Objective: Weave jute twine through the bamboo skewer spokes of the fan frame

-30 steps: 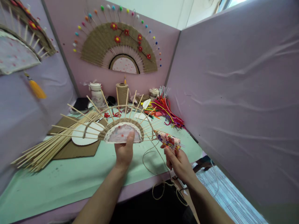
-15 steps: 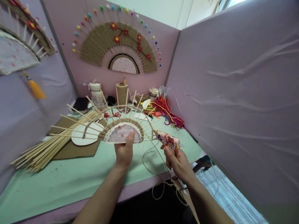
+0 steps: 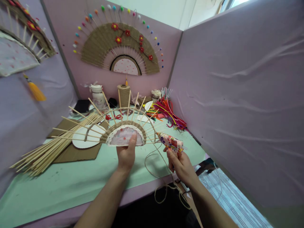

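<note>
With our left hand pinching the fan frame over the table at twelve o'clock and our right hand wrapped about the glue gun at the frame's three o'clock, we should hold the frame steady and dab sparingly where twine meets stick.

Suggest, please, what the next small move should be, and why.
I would probably squeeze a little glue onto the twine at the right edge of the stick fan: the right hand aims the floral hot glue gun there, the left hand grips the fan's fabric centre, and the twine trails loose below.
</note>
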### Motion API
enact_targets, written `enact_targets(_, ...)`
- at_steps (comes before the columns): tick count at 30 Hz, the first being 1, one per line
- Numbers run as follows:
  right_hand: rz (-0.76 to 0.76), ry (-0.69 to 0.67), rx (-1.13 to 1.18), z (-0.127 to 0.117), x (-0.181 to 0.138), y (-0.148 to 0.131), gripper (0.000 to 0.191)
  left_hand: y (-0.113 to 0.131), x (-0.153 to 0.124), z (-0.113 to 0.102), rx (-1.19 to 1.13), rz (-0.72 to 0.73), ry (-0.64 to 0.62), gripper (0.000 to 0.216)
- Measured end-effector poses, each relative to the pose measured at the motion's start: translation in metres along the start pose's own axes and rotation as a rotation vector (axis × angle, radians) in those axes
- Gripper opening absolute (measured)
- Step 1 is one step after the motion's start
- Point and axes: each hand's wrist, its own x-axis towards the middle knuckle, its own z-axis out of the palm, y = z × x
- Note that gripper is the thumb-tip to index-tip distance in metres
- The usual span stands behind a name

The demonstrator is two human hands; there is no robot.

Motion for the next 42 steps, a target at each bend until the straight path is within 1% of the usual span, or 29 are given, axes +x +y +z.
enact_targets(3,-0.001,0.007,0.029,0.001,0.000,-0.001,0.049,0.001,0.000,0.000,0.010,0.006,-0.003,0.038)
enact_targets(6,-0.017,0.058,0.060,0.002,-0.002,-0.002,0.051,0.002,-0.001,0.000,0.024,-0.002,-0.005,0.039)
enact_targets(10,-0.078,0.156,0.135,0.002,-0.005,0.002,0.053,0.001,0.000,0.000,0.023,-0.026,-0.006,0.040)
enact_targets(13,-0.140,0.289,0.152,-0.008,0.002,0.008,0.048,0.005,0.001,0.002,-0.028,-0.082,0.018,0.039)
enact_targets(15,-0.149,0.409,0.072,-0.021,0.011,0.016,0.044,0.012,0.002,0.005,-0.114,-0.155,0.056,0.039)
enact_targets(16,-0.138,0.469,-0.003,-0.028,0.018,0.021,0.044,0.016,0.003,0.006,-0.168,-0.198,0.077,0.039)
enact_targets(18,-0.088,0.542,-0.201,-0.041,0.032,0.037,0.042,0.025,0.004,0.009,-0.277,-0.279,0.114,0.039)
enact_targets(19,-0.094,0.550,-0.315,-0.045,0.038,0.046,0.038,0.029,0.005,0.010,-0.326,-0.314,0.121,0.038)
enact_targets(20,-0.106,0.518,-0.440,-0.048,0.043,0.056,0.036,0.032,0.006,0.011,-0.368,-0.344,0.123,0.037)
enact_targets(23,-0.035,0.379,-0.752,-0.047,0.051,0.081,0.041,0.036,0.007,0.010,-0.458,-0.419,0.095,0.037)
enact_targets(25,0.020,0.292,-0.904,-0.042,0.051,0.088,0.043,0.035,0.008,0.009,-0.495,-0.460,0.066,0.037)
enact_targets(27,0.034,0.234,-0.973,-0.040,0.049,0.085,0.046,0.034,0.008,0.008,-0.532,-0.502,0.034,0.037)
enact_targets(28,0.009,0.212,-0.955,-0.040,0.049,0.080,0.047,0.034,0.008,0.008,-0.553,-0.525,0.018,0.036)
enact_targets(30,-0.117,0.167,-0.790,-0.040,0.048,0.065,0.049,0.034,0.008,0.008,-0.597,-0.571,-0.015,0.035)
enact_targets(32,-0.286,0.107,-0.471,-0.037,0.047,0.045,0.045,0.034,0.007,0.008,-0.639,-0.611,-0.054,0.034)
enact_targets(34,-0.374,0.021,-0.090,-0.028,0.047,0.026,0.039,0.035,0.006,0.008,-0.668,-0.645,-0.089,0.031)
enact_targets(36,-0.387,-0.085,0.227,-0.014,0.048,0.010,0.037,0.035,0.004,0.008,-0.682,-0.674,-0.115,0.027)
enact_targets(38,-0.364,-0.137,0.425,0.001,0.049,0.001,0.043,0.035,0.003,0.009,-0.685,-0.705,-0.129,0.022)
enact_targets(40,-0.340,-0.131,0.543,0.013,0.050,-0.004,0.047,0.035,0.002,0.009,-0.686,-0.729,-0.141,0.019)
enact_targets(42,-0.318,-0.085,0.608,0.019,0.051,-0.005,0.044,0.035,0.001,0.009,-0.688,-0.744,-0.149,0.018)
